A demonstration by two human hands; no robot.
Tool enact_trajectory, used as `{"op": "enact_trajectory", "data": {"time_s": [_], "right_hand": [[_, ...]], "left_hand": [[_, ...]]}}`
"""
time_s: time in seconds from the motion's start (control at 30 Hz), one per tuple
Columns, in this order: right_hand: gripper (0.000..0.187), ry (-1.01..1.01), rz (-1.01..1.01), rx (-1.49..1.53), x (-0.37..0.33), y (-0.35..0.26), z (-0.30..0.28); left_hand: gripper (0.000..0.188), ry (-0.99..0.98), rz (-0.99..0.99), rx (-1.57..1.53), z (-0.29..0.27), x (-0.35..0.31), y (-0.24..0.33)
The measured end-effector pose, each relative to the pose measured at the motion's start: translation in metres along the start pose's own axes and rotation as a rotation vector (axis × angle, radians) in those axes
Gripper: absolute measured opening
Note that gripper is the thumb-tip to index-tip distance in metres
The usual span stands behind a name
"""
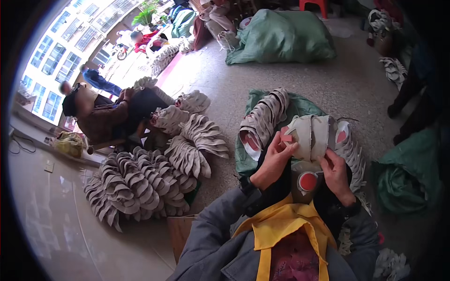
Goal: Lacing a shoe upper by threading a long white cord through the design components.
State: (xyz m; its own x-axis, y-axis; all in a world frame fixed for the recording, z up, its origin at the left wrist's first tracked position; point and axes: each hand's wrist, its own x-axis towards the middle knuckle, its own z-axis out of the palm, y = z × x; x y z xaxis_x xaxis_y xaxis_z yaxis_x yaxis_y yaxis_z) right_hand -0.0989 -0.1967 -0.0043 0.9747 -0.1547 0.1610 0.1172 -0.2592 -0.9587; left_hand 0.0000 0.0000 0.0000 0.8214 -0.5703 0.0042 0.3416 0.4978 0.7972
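In front of my lap is a short nested stack of off-white shoe uppers (307, 136), with pale lacing strips across them. My left hand (274, 161) is closed at its left end, with a small red piece (287, 138) at the thumb and fingertips. My right hand (336, 173) is closed on the lower right edge of the uppers, its thumb toward me. Just below, between my knees, stands a container with a round red top (308, 181). Longer stacks of grey uppers flank my hands, one on the left (265, 119) and one on the right (351, 154).
Big piles of grey uppers (140, 187) cover the floor at left, beside a seated person (108, 114). A green sack (286, 37) lies at the back, another (403, 178) at right. Green sheeting (253, 100) lies under the near stacks. A red stool (313, 5) stands far back.
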Motion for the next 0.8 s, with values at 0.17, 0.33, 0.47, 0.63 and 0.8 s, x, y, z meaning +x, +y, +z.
{"op": "enact_trajectory", "data": {"time_s": [0.17,0.33,0.47,0.63,0.8], "right_hand": [[0.041,-0.004,-0.079,0.038,0.020,-0.007,0.011],[0.067,0.138,-0.201,-0.274,0.024,0.016,-0.001],[0.068,0.122,-0.193,-0.309,0.040,0.018,-0.013],[0.054,0.118,-0.235,-0.268,0.047,0.033,-0.019],[0.041,0.033,-0.223,-0.250,0.062,0.034,-0.026]], "left_hand": [[0.049,0.057,-0.069,-0.165,-0.003,0.015,-0.003],[0.050,0.085,-0.144,-0.272,0.013,0.033,-0.025],[0.046,0.060,-0.156,-0.248,0.011,0.048,-0.033],[0.045,0.153,-0.270,-0.231,0.005,0.049,-0.040],[0.045,0.142,-0.363,-0.229,-0.011,0.055,-0.042]]}}
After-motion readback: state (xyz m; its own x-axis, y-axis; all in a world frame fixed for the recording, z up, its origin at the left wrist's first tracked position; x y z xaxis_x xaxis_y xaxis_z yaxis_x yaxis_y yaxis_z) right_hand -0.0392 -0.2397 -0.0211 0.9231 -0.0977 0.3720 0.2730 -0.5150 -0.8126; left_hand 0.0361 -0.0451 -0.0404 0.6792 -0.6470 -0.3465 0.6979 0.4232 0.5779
